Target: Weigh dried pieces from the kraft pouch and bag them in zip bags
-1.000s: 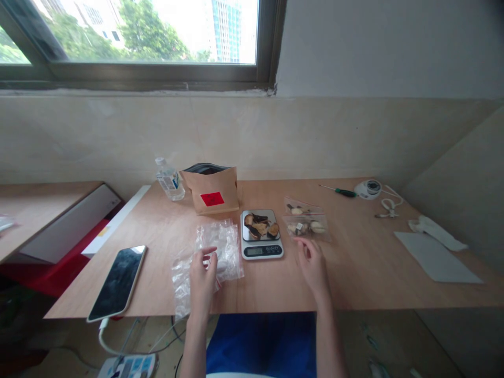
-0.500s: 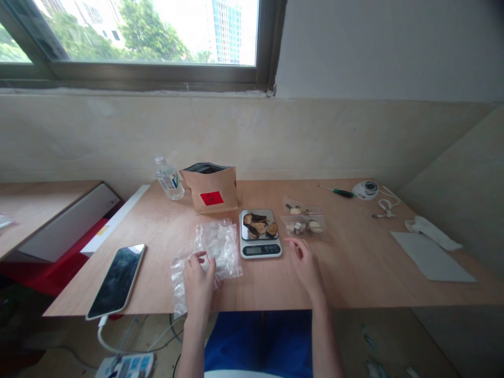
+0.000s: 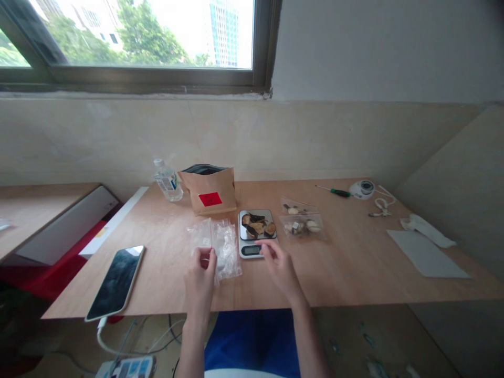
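My left hand (image 3: 200, 273) is closed in a pinch on a clear zip bag (image 3: 200, 233), held over other flat clear plastic bags (image 3: 229, 257) on the table. To its right, my right hand (image 3: 279, 262) hovers at the front right corner of a white digital kitchen scale (image 3: 243, 253), covering part of its buttons. Its fingers are bent and a little apart, with nothing visible in them. Dried brown slices with dark edges (image 3: 258, 227) lie on the scale's plate. Two filled zip bags (image 3: 302, 227) with pale and dark pieces rest right of the scale.
Behind the plastic bags stands an open brown paper pouch (image 3: 208, 191) with a red label, beside a clear bottle (image 3: 168, 181). A phone (image 3: 116, 283) on a cable lies at the left edge. Toward the right are a screwdriver (image 3: 339, 192), a white camera (image 3: 362, 189) and a white sheet (image 3: 427, 254).
My right hand has moved left from beside the scale to its front corner. My left hand has shifted the zip bag it holds up and away from the table's front edge.
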Demonstrator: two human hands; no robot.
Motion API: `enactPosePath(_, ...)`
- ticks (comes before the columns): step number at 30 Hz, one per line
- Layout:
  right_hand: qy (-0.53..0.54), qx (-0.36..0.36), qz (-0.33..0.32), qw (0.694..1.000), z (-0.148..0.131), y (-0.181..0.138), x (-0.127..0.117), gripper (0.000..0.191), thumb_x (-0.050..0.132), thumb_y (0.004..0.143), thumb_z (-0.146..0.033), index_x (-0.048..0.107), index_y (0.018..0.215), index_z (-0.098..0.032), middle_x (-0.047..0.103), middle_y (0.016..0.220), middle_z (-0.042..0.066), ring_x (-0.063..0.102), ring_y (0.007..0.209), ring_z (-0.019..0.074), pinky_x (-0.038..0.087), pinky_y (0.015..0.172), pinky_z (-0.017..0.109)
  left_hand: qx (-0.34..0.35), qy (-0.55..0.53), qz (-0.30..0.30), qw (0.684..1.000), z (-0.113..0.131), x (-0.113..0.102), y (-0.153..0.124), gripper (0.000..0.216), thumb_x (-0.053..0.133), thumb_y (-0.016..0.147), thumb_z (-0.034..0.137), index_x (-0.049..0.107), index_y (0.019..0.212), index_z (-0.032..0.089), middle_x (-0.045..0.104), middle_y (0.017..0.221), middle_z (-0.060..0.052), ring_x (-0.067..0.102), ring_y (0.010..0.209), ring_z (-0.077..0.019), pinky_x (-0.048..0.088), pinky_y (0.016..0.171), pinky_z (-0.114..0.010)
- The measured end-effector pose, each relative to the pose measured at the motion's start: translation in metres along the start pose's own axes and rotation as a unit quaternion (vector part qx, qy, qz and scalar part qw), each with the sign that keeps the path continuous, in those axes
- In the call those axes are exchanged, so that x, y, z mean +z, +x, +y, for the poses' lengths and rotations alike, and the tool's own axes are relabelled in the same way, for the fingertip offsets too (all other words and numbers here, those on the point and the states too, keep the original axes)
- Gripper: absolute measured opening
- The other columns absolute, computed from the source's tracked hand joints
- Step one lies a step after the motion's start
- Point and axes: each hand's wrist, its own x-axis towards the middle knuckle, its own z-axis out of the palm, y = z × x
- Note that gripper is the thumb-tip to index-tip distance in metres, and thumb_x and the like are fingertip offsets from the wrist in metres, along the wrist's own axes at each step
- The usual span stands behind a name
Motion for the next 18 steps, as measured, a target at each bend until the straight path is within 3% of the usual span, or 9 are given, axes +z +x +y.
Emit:
enactPosePath(5,0.082,0.005,-0.041,0.996,-0.028,-0.006,0.033,0.028,0.046,0.089,-0.037,0.056,0.110,-0.021,0.065,0.100,0.005,0.062,0.085,0.0155,0.051,0.070,0.025,0.063,-0.133,-0.081,0.986,0.027,0.017,-0.016,0.020,0.051,0.083,0.040,0.057,0.084,0.021,0.064,0.077,-0.002,0.062,0.069,-0.0163,0.049,0.063,-0.027)
enactPosePath(10,0.122,0.033,-0.021,0.992,-0.024,-0.005,0.035,0.023,0.047,0.088,-0.038,0.059,0.093,-0.019,0.066,0.085,0.003,0.063,0.075,0.0152,0.051,0.065,0.024,0.068,-0.205,-0.114,0.970,0.031,0.027,-0.024,0.016,0.053,0.083,0.035,0.058,0.087,0.020,0.064,0.080,-0.003,0.062,0.072,-0.0151,0.050,0.065,-0.027)
enactPosePath(12,0.115,0.048,0.017,0.992,-0.014,-0.003,0.031,0.023,0.048,0.087,-0.040,0.058,0.085,-0.018,0.064,0.077,0.003,0.061,0.068,0.0148,0.049,0.062,0.024,0.055,-0.205,-0.073,0.975,0.033,0.026,-0.024,0.017,0.055,0.082,0.035,0.057,0.086,0.019,0.063,0.076,-0.002,0.061,0.068,-0.0141,0.049,0.063,-0.026)
enactPosePath(16,0.076,0.091,0.145,0.982,0.007,0.000,0.018,0.027,0.050,0.085,-0.044,0.054,0.078,-0.018,0.059,0.063,0.000,0.057,0.058,0.0146,0.046,0.056,0.025,0.015,-0.175,0.101,0.979,0.038,0.020,-0.016,0.015,0.056,0.081,0.034,0.055,0.081,0.019,0.056,0.064,0.003,0.055,0.054,-0.0110,0.044,0.055,-0.023)
enactPosePath(18,0.045,0.076,0.116,0.989,0.013,0.001,0.011,0.028,0.049,0.085,-0.044,0.056,0.079,-0.018,0.062,0.068,0.002,0.059,0.064,0.0157,0.047,0.060,0.026,0.008,-0.167,0.125,0.978,0.041,0.017,-0.011,0.015,0.056,0.080,0.034,0.053,0.078,0.019,0.055,0.063,0.004,0.055,0.052,-0.0107,0.043,0.053,-0.023)
